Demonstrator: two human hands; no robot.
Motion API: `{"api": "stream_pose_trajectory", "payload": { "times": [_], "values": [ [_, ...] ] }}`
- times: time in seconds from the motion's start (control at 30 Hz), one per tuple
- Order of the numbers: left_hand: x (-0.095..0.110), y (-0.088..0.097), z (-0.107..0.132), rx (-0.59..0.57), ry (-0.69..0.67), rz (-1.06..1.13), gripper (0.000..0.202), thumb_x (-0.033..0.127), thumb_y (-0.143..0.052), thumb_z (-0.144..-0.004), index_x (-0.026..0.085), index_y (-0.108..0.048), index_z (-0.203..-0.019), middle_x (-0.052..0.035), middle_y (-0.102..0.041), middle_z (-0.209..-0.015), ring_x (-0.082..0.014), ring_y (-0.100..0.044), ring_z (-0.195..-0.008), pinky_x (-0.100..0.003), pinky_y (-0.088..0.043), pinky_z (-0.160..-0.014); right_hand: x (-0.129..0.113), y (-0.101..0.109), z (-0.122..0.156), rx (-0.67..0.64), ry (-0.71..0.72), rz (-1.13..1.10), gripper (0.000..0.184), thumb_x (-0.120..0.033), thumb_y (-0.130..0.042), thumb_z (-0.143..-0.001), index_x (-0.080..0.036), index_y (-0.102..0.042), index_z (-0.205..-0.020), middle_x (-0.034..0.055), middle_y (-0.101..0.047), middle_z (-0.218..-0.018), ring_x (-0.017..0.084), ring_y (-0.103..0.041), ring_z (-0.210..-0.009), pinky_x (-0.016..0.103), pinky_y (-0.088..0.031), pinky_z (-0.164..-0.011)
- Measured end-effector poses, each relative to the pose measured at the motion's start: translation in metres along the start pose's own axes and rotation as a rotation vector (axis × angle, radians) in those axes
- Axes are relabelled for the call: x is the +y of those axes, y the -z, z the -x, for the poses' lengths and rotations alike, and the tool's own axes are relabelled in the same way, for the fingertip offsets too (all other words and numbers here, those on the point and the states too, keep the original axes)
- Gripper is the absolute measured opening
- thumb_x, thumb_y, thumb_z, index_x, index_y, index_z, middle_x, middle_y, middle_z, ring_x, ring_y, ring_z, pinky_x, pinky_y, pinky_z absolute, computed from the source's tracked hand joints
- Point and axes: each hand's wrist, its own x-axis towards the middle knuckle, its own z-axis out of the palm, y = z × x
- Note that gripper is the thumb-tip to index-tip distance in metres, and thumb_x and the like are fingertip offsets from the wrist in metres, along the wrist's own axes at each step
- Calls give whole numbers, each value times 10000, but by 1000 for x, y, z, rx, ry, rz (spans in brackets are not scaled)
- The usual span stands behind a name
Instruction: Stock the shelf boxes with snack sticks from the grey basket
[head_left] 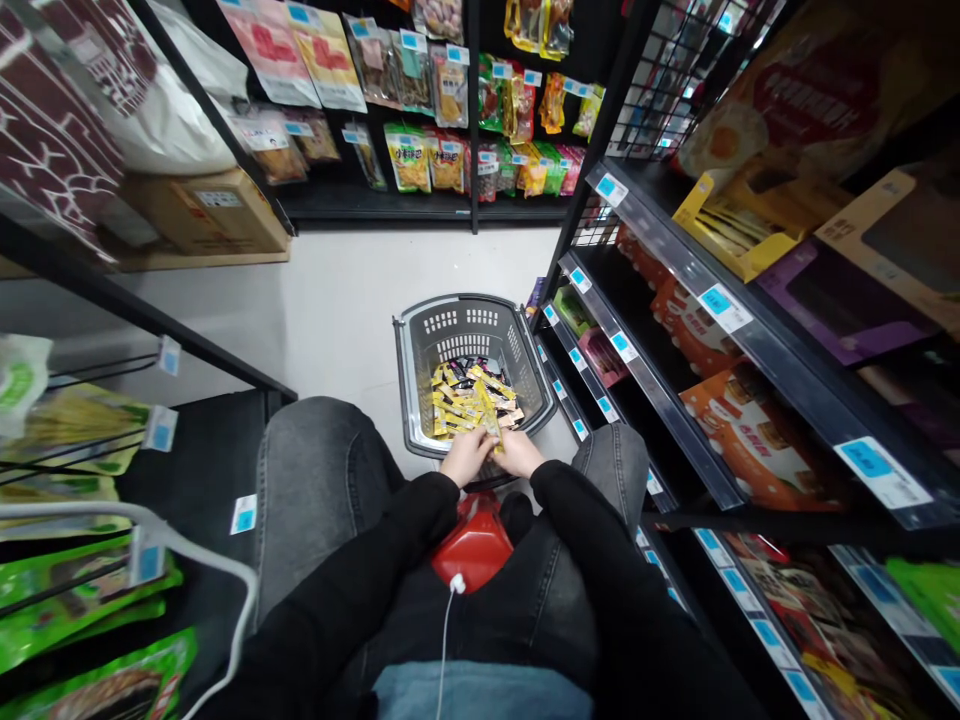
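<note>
A grey plastic shopping basket point(420, 345) stands on the floor in front of my knees, filled with several small yellow and dark snack packets point(469, 395). My left hand point(466, 457) and my right hand point(516, 453) meet at the basket's near rim, side by side. Both are closed around a bunch of yellow packets point(489, 420) held between them. My black sleeves run back toward my lap, and my fingers are mostly hidden behind the backs of the hands.
A dark shelf unit with blue price tags point(720, 305) and orange snack bags rises on the right. Green packets point(82, 600) hang on a rack at the left. A red object point(474, 548) with a white cable lies between my legs. Cardboard box point(206, 210) sits far left.
</note>
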Motion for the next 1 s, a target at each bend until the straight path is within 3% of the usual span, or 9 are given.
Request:
{"api": "stream_pose_trajectory", "payload": {
  "times": [0.2,0.3,0.47,0.6,0.73,0.9,1.0],
  "values": [
    [3,8,-9,30,292,488,142,263,-547,-771,172,-478,-686,25,-592,-533,-158,-622,-521,-279,-518,-565,-2,4,1,102,92,13,301,-176,-380,-864,-94,-426,-1149,152,-626,-976,209,-601,-902,301,-433,-779],
    [1,6,-11,11,356,610,151,258,-595,-755,160,-480,-762,45,-560,-526,-148,-625,-522,-276,-539,-550,-4,3,4,99,100,109,288,-189,-362,-876,-92,-414,-1141,155,-629,-941,214,-610,-868,304,-441,-745],
    [-8,-1,-7,-150,432,592,355,241,-730,-637,141,-480,-868,42,-575,-561,-160,-627,-511,-291,-544,-503,4,-5,6,-11,135,132,279,-244,-438,-844,-93,-461,-1078,141,-638,-873,220,-619,-781,292,-446,-666],
    [-11,-5,-6,-238,427,523,353,215,-742,-620,126,-493,-854,42,-568,-531,-171,-625,-485,-305,-542,-512,10,-7,3,-77,105,-3,264,-225,-531,-779,-109,-512,-1015,100,-638,-834,190,-615,-760,252,-441,-645],
    [-9,-6,-6,-204,407,475,298,183,-720,-644,126,-498,-835,50,-553,-519,-161,-622,-474,-282,-536,-499,9,-8,-1,-56,35,-29,300,-249,-585,-737,-114,-524,-998,97,-639,-843,204,-615,-803,246,-438,-649],
    [-9,-2,-8,-68,388,439,284,179,-727,-628,134,-507,-802,32,-574,-572,-150,-619,-468,-242,-521,-458,4,-14,-2,53,20,-6,260,-209,-468,-818,-106,-503,-1055,134,-638,-917,204,-613,-853,268,-437,-719],
    [-8,0,-8,-59,412,539,334,160,-739,-606,141,-495,-832,36,-582,-572,-135,-611,-467,-236,-528,-475,3,-14,-1,82,17,6,247,-216,-462,-820,-111,-524,-1035,133,-644,-908,209,-612,-851,271,-437,-725]
  ]
}}
